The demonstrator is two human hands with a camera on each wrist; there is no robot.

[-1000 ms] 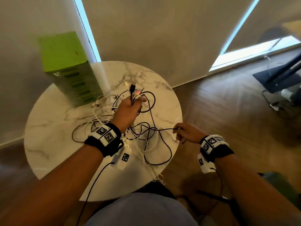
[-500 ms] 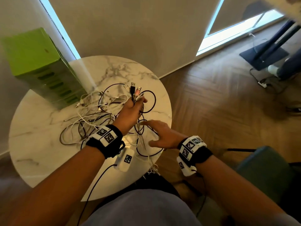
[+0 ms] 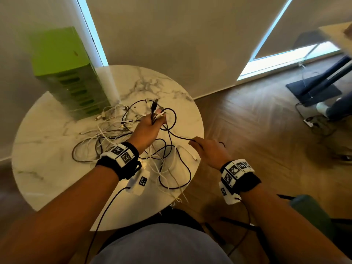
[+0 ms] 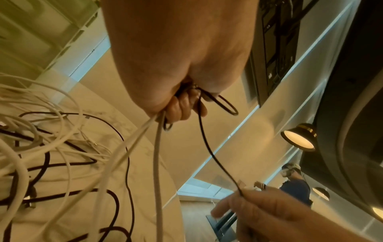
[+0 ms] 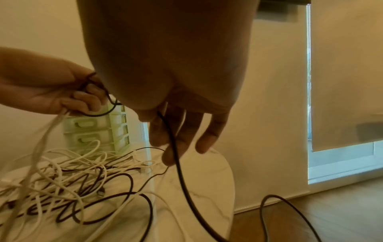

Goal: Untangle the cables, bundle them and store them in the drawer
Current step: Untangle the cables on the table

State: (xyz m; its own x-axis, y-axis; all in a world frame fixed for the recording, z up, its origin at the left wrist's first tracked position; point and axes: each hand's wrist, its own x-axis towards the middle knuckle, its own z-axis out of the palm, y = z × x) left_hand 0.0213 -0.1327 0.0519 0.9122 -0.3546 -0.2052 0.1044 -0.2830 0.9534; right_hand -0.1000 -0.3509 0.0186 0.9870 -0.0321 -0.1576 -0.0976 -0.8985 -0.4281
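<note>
Overhead, left hand (image 3: pixel 150 128) grips cable ends (image 3: pixel 155 109); right hand (image 3: pixel 209 151) pinches black cable (image 3: pixel 179 137).

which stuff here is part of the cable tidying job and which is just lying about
Part of the job:
- tangled cables on the marble table
- black cable, pinched by the right hand
- cable ends gripped by the left hand
- green drawer unit

Lying about:
- floor stand
- ceiling lamp

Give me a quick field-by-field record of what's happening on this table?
Surface: round marble table
Left hand: grips a bunch of cable ends, plugs sticking up
Right hand: pinches one black cable running from the left hand
Loose pile: white and black cables, tangled on the table
Storage: green drawer unit, drawers closed
</note>
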